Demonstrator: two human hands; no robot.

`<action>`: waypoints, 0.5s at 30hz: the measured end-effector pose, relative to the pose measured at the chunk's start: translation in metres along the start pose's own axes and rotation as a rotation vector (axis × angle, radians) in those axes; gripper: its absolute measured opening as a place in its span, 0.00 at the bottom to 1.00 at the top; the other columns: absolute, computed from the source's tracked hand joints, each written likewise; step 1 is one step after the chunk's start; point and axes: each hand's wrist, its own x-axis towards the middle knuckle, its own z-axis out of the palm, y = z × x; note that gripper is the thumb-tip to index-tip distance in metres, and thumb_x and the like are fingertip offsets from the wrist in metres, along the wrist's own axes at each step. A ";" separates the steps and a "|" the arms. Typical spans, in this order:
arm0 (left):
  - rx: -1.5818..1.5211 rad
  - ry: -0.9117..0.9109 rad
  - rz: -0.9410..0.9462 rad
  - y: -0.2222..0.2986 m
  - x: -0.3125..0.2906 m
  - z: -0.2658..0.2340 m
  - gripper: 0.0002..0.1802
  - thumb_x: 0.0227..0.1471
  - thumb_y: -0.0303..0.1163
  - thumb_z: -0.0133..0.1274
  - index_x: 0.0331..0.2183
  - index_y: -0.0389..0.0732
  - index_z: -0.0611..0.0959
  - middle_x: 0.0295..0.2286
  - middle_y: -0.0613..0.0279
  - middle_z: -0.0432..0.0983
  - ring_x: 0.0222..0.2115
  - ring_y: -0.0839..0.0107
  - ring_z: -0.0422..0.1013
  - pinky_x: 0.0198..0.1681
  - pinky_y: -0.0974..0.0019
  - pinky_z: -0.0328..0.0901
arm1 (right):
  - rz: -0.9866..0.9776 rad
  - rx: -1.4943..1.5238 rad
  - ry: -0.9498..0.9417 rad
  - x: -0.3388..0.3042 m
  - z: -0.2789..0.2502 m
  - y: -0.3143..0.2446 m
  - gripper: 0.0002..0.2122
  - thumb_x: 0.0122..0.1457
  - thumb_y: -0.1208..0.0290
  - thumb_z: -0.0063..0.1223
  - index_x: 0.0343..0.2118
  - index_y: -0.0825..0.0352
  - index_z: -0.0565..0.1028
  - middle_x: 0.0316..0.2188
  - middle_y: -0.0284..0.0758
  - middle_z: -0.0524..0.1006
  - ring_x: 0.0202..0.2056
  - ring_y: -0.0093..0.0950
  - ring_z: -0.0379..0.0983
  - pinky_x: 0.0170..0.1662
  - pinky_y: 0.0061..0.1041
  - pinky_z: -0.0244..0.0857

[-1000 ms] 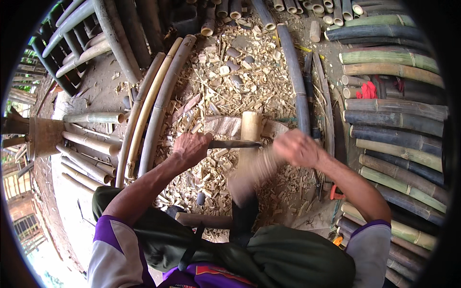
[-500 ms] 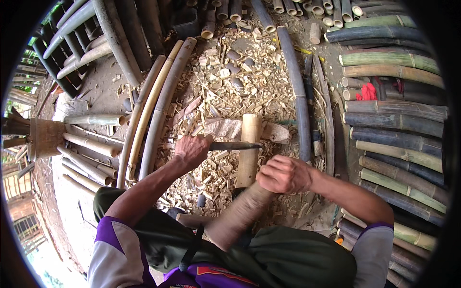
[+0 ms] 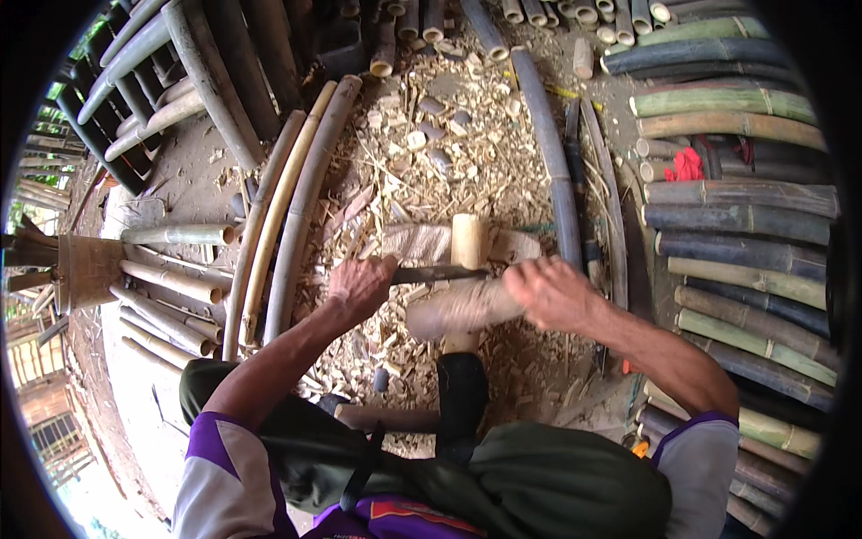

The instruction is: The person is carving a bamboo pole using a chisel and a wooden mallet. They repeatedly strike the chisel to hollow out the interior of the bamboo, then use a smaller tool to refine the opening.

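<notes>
Head: club nearer blade than before

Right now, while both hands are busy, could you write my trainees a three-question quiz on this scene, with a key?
1. What does the person's left hand hold?
2. True or false: the right hand grips a motion-blurred wooden club.
3. What colour is the crumpled item among the bamboo poles on the picture's right?
a) yellow
b) red
c) white

Key: 1. A narrow dark blade. 2. True. 3. b.
</notes>
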 end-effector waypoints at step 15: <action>-0.114 0.119 0.131 0.006 -0.030 0.017 0.16 0.62 0.46 0.48 0.38 0.43 0.72 0.30 0.53 0.74 0.26 0.55 0.75 0.28 0.50 0.70 | 0.020 0.382 0.049 -0.025 -0.033 -0.066 0.25 0.41 0.72 0.70 0.43 0.68 0.68 0.28 0.43 0.75 0.25 0.36 0.75 0.25 0.35 0.74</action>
